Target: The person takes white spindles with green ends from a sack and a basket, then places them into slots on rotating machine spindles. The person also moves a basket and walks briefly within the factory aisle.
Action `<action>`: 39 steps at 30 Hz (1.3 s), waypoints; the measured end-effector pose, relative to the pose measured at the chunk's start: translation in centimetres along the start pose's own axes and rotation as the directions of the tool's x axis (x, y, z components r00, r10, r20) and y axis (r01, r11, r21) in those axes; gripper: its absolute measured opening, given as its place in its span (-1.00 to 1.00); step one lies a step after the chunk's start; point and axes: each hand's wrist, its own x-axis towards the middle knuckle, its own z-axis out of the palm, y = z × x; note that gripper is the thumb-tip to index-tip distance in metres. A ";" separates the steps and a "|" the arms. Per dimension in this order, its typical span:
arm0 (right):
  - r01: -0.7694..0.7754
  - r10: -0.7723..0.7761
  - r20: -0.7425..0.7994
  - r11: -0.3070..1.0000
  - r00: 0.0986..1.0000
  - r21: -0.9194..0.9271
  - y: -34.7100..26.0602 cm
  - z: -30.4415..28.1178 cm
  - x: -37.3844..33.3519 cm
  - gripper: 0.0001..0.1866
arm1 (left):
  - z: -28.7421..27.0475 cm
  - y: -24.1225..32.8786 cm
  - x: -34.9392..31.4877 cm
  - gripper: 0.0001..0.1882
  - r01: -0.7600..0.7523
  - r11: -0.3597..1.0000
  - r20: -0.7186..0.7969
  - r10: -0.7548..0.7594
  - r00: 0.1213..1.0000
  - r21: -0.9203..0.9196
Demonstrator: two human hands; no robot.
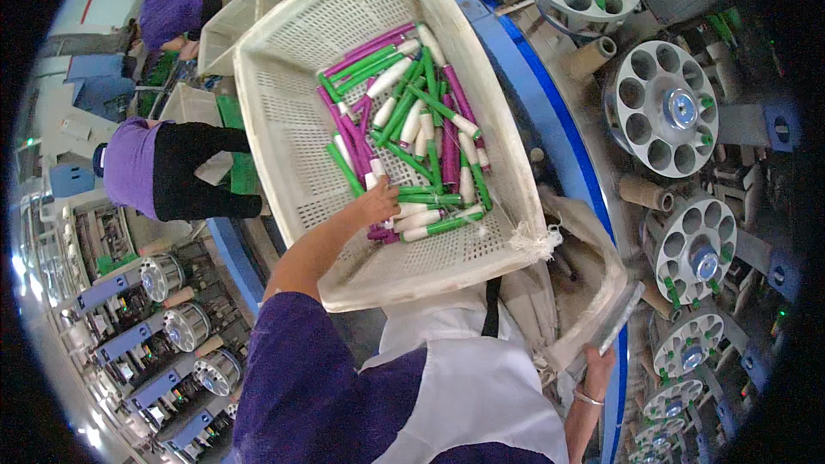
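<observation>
A white perforated plastic basket (258,120) stands before me, holding several yarn bobbins: green tubes and purple tubes, many wound with white yarn. My left hand (376,204) reaches over its near left side, fingers closed round the white-wound end of a bobbin (375,174) in the pile; they partly hide it. Low on the right, my right hand (596,369) is closed on the grey edge strip (620,314) of an open beige cloth bag (550,292). A tuft of white yarn (534,242) hangs at the basket's near right corner.
On the right, a blue-edged machine (571,133) carries several round metal bobbin magazines (662,107) and brown cardboard cones (646,194). At left, two people (137,167) in purple tops work near white crates (228,30). More winding units (185,326) line the lower left.
</observation>
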 end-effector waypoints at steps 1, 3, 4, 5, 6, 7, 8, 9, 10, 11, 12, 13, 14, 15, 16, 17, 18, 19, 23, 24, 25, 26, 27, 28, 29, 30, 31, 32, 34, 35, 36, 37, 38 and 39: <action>0.022 -0.022 -0.020 1.000 1.000 0.007 0.2 -0.2 -0.2 -0.51 | 0.2 -0.1 -0.3 -0.87 -0.030 0.998 0.079 0.026 0.997 0.046; 0.024 -0.023 -0.016 0.999 1.000 0.037 0.4 -0.5 -0.5 -0.48 | -0.1 -0.4 -0.9 -0.87 -0.002 0.999 0.094 -0.001 0.996 0.038; 0.005 -0.005 -0.007 0.999 1.000 0.044 0.4 -0.7 -0.8 -0.46 | -0.8 -0.6 -1.3 -0.86 0.056 0.998 0.046 -0.055 0.997 -0.027; -0.036 0.038 -0.054 0.999 0.998 0.037 0.4 -0.9 -1.0 -0.45 | -2.2 -0.4 -1.8 -0.85 0.109 0.987 0.073 -0.101 0.992 -0.114; -0.019 0.021 -0.034 0.998 0.999 0.057 0.6 -0.9 -1.1 -0.44 | -4.0 -0.7 -2.2 -0.81 0.205 0.950 0.041 -0.200 0.979 -0.236; -0.017 0.021 -0.067 0.998 0.998 0.065 0.7 -0.9 -1.2 -0.43 | -6.4 -0.7 -2.2 -0.72 0.404 0.847 0.048 -0.414 0.909 -0.345; -0.016 0.024 -0.106 0.997 0.994 0.075 0.9 -0.9 -1.1 -0.41 | -9.4 -1.1 -2.8 -0.62 0.409 0.789 -0.151 -0.523 0.839 -0.458; -0.021 0.034 -0.156 0.996 0.987 0.084 1.0 -0.9 -1.0 -0.40 | -12.9 -1.1 -3.1 -0.53 0.510 0.619 -0.144 -0.708 0.692 -0.597; -0.015 0.021 -0.074 0.997 0.997 0.079 1.2 -0.8 -0.7 -0.40 | -16.6 -0.7 -3.8 -0.47 0.455 0.649 -0.462 -0.757 0.462 -0.610; 0.014 -0.015 0.009 0.995 1.000 0.101 1.3 -0.8 -0.4 -0.41 | -20.3 -0.6 -4.6 -0.49 0.431 0.239 -0.114 -0.948 0.296 -0.870; 0.033 -0.034 0.026 0.998 0.999 0.048 1.4 -0.8 0.0 -0.43 | -23.9 0.8 -5.5 -0.57 0.245 0.272 -0.236 -0.958 0.165 -0.931; 0.053 -0.056 0.045 0.997 0.997 0.051 1.4 -0.8 0.2 -0.44 | -27.2 2.2 -6.6 -0.68 -0.129 0.030 -0.055 -0.981 0.188 -0.991; 0.050 -0.050 0.034 0.999 0.998 0.005 1.4 -1.0 0.2 -0.46 | -29.6 4.4 -5.8 -0.63 -0.396 -0.029 -0.046 -0.983 0.177 -0.918; 0.002 -0.002 0.001 1.000 1.000 0.001 1.4 -1.0 0.1 -0.48 | -31.4 7.2 -4.8 -0.59 -0.648 -0.025 -0.083 -0.987 0.135 -0.761; 0.001 -0.003 0.044 0.999 0.999 0.046 1.2 -1.3 -0.2 -0.48 | -32.5 9.6 -3.0 -0.60 -0.423 -0.020 -0.066 -0.980 0.189 -0.906; -0.006 0.007 -0.006 0.999 1.000 0.050 0.8 -1.7 -0.8 -0.48 | -32.4 12.0 -0.6 -0.58 -0.356 -0.094 0.023 -0.980 0.197 -0.930; 0.015 -0.013 -0.031 0.997 0.999 0.079 0.5 -2.1 -1.6 -0.47 | -31.9 15.0 3.4 -0.55 -0.346 -0.090 -0.004 -0.965 0.261 -0.934; 0.075 -0.075 -0.009 0.989 0.997 0.125 0.2 -2.5 -2.3 -0.47 | -31.2 18.1 7.7 -0.53 -0.307 -0.226 0.109 -0.928 0.355 -0.924; 0.019 0.002 -0.188 0.993 0.982 0.115 -0.9 -5.4 -4.8 -0.37 | -29.2 27.0 17.1 -0.38 -0.210 -0.088 -0.138 -0.505 0.852 -0.974; 0.117 -0.093 -0.160 0.982 0.983 0.147 -0.9 -6.2 -5.1 -0.37 | -29.3 28.2 17.0 -0.30 -0.235 0.060 -0.231 -0.526 0.819 -0.970; 0.133 -0.118 -0.146 0.987 0.982 0.095 -0.8 -6.9 -5.1 -0.40 | -29.3 27.9 16.1 -0.24 -0.340 0.195 -0.392 -0.469 0.792 -0.920; 0.081 -0.063 -0.157 0.990 0.986 0.113 -0.5 -7.4 -5.1 -0.42 | -29.6 27.0 14.6 -0.29 -0.450 0.297 -0.539 -0.488 0.687 -0.842; 0.070 -0.049 -0.147 0.988 0.988 0.141 0.0 -7.7 -5.1 -0.45 | -29.8 25.1 13.4 -0.33 -0.503 0.408 -0.647 -0.465 0.604 -0.762; 0.029 -0.014 -0.138 0.994 0.990 0.104 0.6 -7.6 -5.1 -0.46 | -29.3 22.3 11.8 -0.39 -0.421 0.515 -0.663 -0.524 0.534 -0.747; 0.008 0.002 -0.129 0.997 0.992 0.076 1.4 -7.3 -4.9 -0.47 | -28.2 19.0 10.0 -0.45 -0.276 0.594 -0.640 -0.580 0.504 -0.756; -0.022 0.028 -0.157 0.999 0.987 0.042 2.0 -6.9 -4.7 -0.48 | -26.7 15.3 8.6 -0.57 -0.216 0.585 -0.622 -0.750 0.226 -0.782; 0.019 -0.015 -0.085 0.999 0.996 0.045 2.6 -6.2 -4.2 -0.48 | -24.4 11.7 6.7 -0.55 -0.063 0.450 -0.452 -0.862 0.230 -0.891; 0.047 -0.045 -0.048 0.998 0.998 0.042 3.2 -5.6 -3.8 -0.48 | -21.8 7.4 5.5 -0.56 0.021 0.529 -0.514 -0.833 0.206 -0.849; 0.066 -0.066 -0.004 0.996 0.998 0.062 3.6 -5.1 -3.1 -0.46 | -15.5 1.5 3.4 -0.56 0.308 0.482 -0.431 -0.875 0.223 -0.820; 0.021 -0.019 -0.063 1.000 0.998 0.019 3.6 -5.2 -2.8 -0.47 | -12.2 -0.8 2.8 -0.57 0.423 0.456 -0.393 -0.890 0.233 -0.783; 0.012 -0.012 -0.063 1.000 0.998 0.001 3.4 -5.4 -2.8 -0.47 | -9.1 -3.1 2.4 -0.57 0.536 0.378 -0.293 -0.925 0.241 -0.754; 0.061 -0.061 -0.015 0.998 0.998 0.021 3.3 -5.7 -2.7 -0.47 | -6.4 -5.5 2.2 -0.58 0.598 0.380 -0.264 -0.924 0.276 -0.706; 0.020 -0.023 -0.094 0.999 0.995 -0.036 3.1 -5.9 -2.8 -0.48 | -4.2 -7.7 2.5 -0.57 0.649 0.372 -0.279 -0.928 0.246 -0.664; 0.036 -0.043 -0.124 0.998 0.991 -0.054 2.9 -6.1 -3.0 -0.50 | -2.4 -9.7 3.1 -0.56 0.708 0.337 -0.254 -0.941 0.225 -0.621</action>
